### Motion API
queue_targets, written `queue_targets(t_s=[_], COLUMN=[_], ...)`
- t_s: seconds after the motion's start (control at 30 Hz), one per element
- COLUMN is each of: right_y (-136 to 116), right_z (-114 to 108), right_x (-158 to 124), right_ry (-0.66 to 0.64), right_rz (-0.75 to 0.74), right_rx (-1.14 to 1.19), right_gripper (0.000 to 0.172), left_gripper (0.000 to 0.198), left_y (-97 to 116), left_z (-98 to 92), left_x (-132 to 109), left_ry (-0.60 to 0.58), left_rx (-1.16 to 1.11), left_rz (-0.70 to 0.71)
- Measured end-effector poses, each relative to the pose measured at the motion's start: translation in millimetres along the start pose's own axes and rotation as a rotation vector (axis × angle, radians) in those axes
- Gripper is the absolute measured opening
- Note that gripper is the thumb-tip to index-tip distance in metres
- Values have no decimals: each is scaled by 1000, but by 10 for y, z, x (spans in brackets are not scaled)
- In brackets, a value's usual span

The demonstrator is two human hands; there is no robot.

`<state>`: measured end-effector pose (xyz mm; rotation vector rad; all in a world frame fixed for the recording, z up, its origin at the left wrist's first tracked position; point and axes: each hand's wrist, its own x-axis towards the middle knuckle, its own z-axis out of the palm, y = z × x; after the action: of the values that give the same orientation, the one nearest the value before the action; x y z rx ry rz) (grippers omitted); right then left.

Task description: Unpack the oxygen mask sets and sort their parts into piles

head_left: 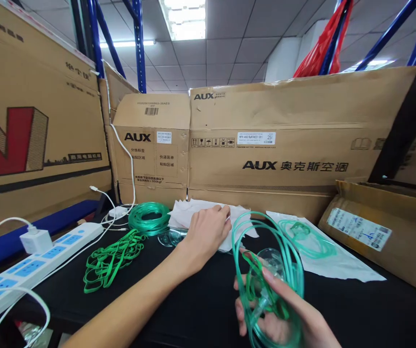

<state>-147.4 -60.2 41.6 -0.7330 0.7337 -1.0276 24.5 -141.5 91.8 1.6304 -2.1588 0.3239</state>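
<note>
My right hand (283, 309) is wrapped round an oxygen mask (271, 263), its looped green tubing (298, 275) and a green elastic strap (253, 285), held above the black table. Farther forward, my left hand (208, 229) has its fingers curled in a pinch at the edge of a white pouch (236, 212) in a pile of white pouches (184, 212). Its fingertips are partly hidden. Just left of that hand lie some clear mask parts (173, 237) and a coil of green tubing (150, 217). Nearer me is a heap of green elastic straps (111, 261).
A white pouch with a mask set (312, 241) lies at the right, beside a brown carton (378, 241). White cables and a power strip (30, 270) occupy the left side. Tall cardboard walls (265, 145) close off the back and left.
</note>
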Motion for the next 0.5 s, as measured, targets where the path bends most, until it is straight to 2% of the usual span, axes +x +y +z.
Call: queue_targets(t_s=[0.17,0.27,0.4,0.5], right_y=[99,113,112,132], right_z=[42,8,-6,12], right_x=[105,111,93,111], right_ry=[26,23,11,26], right_rz=[-10,42,55,25], right_rx=[-49,-95,-133,-179], right_gripper=[37,43,49,47], left_gripper=[18,18,25,29], left_y=[11,-19,-55,-25], left_z=[-49,-63,11,98], left_x=[-79,-118,-194,-275], left_ry=[13,49,147,170], left_rx=[-14,-18,-3,15], left_rz=[-8,1,74,159])
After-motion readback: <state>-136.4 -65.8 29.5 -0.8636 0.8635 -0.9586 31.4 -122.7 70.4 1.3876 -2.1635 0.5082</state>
